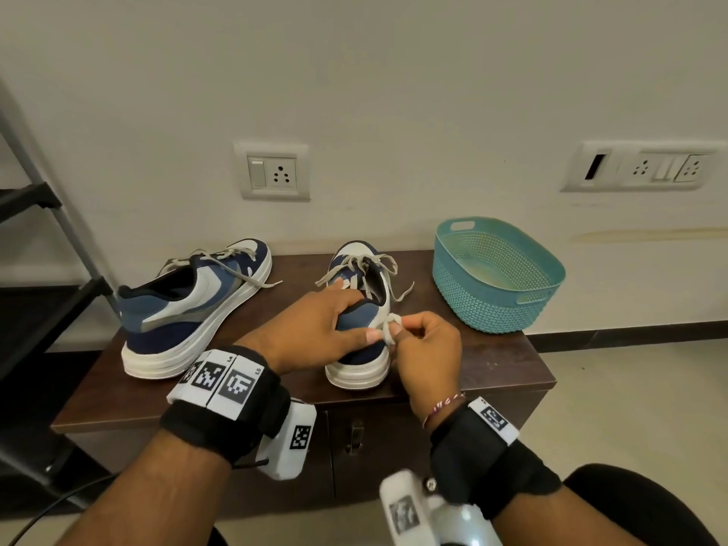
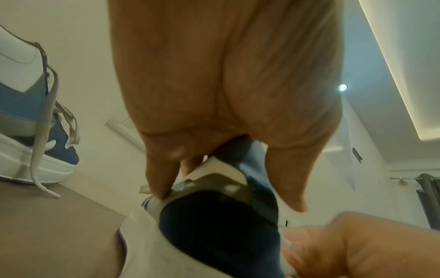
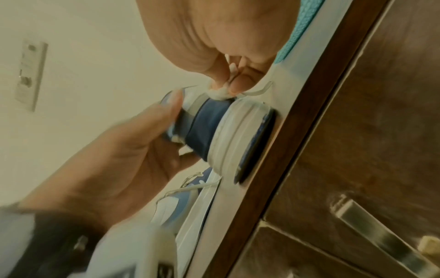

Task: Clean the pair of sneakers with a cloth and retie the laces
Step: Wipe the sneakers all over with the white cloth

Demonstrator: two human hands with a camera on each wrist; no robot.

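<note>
Two blue and white sneakers stand on a dark wooden cabinet top (image 1: 492,360). The left sneaker (image 1: 197,305) lies apart, laces (image 1: 236,266) loose. My left hand (image 1: 335,313) grips the collar and heel of the right sneaker (image 1: 356,360), thumb along its back. My right hand (image 1: 417,336) pinches a small white cloth (image 1: 389,328) against the heel's right side. That shoe's laces (image 1: 362,269) hang untied. In the left wrist view the left hand (image 2: 226,94) curls over the heel (image 2: 214,216). The right wrist view shows the right hand (image 3: 226,37), cloth (image 3: 220,93) and sneaker (image 3: 214,122).
An empty teal plastic basket (image 1: 496,273) stands at the back right of the cabinet top. A dark metal rack (image 1: 35,230) rises at the left. The wall with its sockets (image 1: 275,173) runs close behind the shoes. Cabinet doors with a metal handle (image 3: 381,235) are below.
</note>
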